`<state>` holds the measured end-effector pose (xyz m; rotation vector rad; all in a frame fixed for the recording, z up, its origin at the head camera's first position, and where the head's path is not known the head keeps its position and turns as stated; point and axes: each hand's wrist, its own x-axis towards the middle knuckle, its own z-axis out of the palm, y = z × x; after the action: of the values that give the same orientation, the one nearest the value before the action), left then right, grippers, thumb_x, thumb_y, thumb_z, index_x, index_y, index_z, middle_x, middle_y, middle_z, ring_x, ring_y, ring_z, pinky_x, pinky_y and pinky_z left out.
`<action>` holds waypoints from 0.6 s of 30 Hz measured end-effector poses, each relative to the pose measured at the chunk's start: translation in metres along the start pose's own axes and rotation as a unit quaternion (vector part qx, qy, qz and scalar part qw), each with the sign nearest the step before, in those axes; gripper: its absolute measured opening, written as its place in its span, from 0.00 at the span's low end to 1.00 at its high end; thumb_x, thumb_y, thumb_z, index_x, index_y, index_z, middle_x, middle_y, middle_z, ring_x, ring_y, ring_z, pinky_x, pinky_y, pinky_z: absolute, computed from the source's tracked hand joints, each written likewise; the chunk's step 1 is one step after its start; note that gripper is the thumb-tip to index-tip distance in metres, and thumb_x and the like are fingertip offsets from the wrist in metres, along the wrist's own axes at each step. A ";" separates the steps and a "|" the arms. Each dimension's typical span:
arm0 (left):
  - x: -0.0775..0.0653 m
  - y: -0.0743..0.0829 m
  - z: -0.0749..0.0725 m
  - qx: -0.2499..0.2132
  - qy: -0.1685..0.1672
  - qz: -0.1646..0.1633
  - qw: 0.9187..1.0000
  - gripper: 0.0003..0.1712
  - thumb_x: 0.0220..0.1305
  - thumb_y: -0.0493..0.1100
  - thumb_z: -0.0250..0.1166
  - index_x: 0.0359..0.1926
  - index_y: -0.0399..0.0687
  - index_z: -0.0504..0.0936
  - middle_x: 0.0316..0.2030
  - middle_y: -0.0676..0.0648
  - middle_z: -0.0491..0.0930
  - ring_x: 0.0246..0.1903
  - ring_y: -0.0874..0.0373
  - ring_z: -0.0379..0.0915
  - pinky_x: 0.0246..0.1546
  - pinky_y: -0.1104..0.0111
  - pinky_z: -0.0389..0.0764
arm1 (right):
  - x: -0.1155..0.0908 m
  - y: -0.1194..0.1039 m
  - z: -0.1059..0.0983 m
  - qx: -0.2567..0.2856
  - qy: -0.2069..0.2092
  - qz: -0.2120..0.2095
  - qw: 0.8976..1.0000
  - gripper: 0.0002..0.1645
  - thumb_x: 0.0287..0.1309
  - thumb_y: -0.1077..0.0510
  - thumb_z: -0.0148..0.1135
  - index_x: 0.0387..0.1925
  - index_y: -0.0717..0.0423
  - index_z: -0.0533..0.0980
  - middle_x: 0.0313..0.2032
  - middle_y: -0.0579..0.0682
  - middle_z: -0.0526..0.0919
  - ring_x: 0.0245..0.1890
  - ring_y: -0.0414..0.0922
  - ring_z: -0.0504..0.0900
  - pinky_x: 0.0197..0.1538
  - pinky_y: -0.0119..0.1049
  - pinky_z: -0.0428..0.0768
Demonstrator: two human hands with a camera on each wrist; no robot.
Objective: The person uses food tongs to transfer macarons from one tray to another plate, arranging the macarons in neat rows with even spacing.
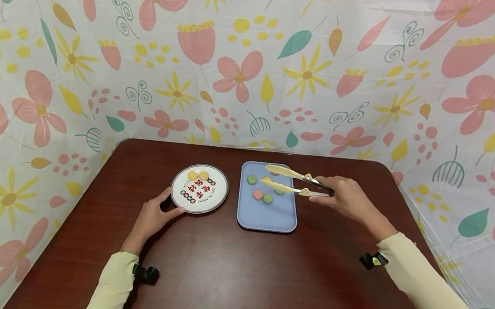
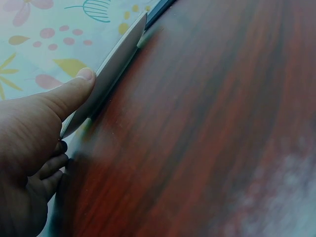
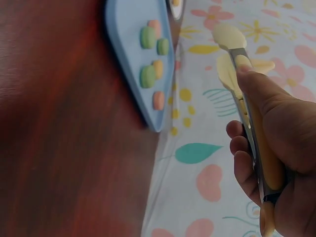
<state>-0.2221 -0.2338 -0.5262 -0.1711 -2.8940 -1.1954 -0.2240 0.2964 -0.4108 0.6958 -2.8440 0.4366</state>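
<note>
R hand (image 1: 349,194) grips tongs (image 1: 280,186), fingers wrapped round the handle; tong arms stand apart over tray (image 1: 266,218), no piece btwn tips. L hand (image 1: 153,216) holds plate (image 1: 218,196) at its left/near rim, thumb on top edge, other fingers curled at the side. Locations: six macarons (image 1: 258,195) on tray; two yellow macarons (image 1: 204,176) on plate, side by side nr far rim. Poss. faults: (1) neighbour disturbed, cause: pcs lie close & tong tips are broad; (2) pc slips out, cause: off-ctr grip on a small round edge; (3) shell cracks, cause: excess squeeze, if pcs are brittle; (4) tray skids, cause: tips pushing sideways w/ neither hand on tray; (5) pc drops on table (image 1: 221,279), cause: weak hold over the gap btwn tray & plate; (6) plate tips & its pcs slide, cause: uneven thumb press at rim. View diffs: head view gives plate's printed face & both pcs on it, but tongs partly cover the tray's pcs. R wrist view gives all six uncovered, tips apart from them, & finger wrap on handle; only a sliver of plate shows. L wrist view gives plate edge-on, thumb at rim & curled fingers lower down, which head view mostly hides; no tongs or tray pcs visible there.
</note>
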 end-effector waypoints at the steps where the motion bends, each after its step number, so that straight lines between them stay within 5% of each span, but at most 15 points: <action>1: 0.000 0.000 0.000 0.000 0.000 0.000 1.000 0.58 0.59 0.67 0.72 0.78 0.39 0.60 0.75 0.35 0.60 0.74 0.38 0.56 0.70 0.42 0.64 | -0.003 0.001 0.001 0.000 -0.002 0.002 1.000 0.37 0.53 0.45 0.79 0.57 0.65 0.82 0.31 0.49 0.85 0.26 0.42 0.71 0.30 0.38 0.72; 18: 0.000 0.000 0.000 -0.005 0.002 0.001 1.000 0.57 0.59 0.64 0.73 0.78 0.39 0.60 0.75 0.36 0.61 0.75 0.39 0.56 0.70 0.43 0.64 | -0.035 0.012 0.035 0.009 -0.016 0.013 1.000 0.37 0.52 0.44 0.79 0.56 0.65 0.83 0.40 0.55 0.89 0.29 0.41 0.77 0.31 0.39 0.77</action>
<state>-0.2223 -0.2339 -0.5258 -0.1710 -2.8842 -1.2079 -0.2024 0.3097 -0.4546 0.6768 -2.8861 0.4599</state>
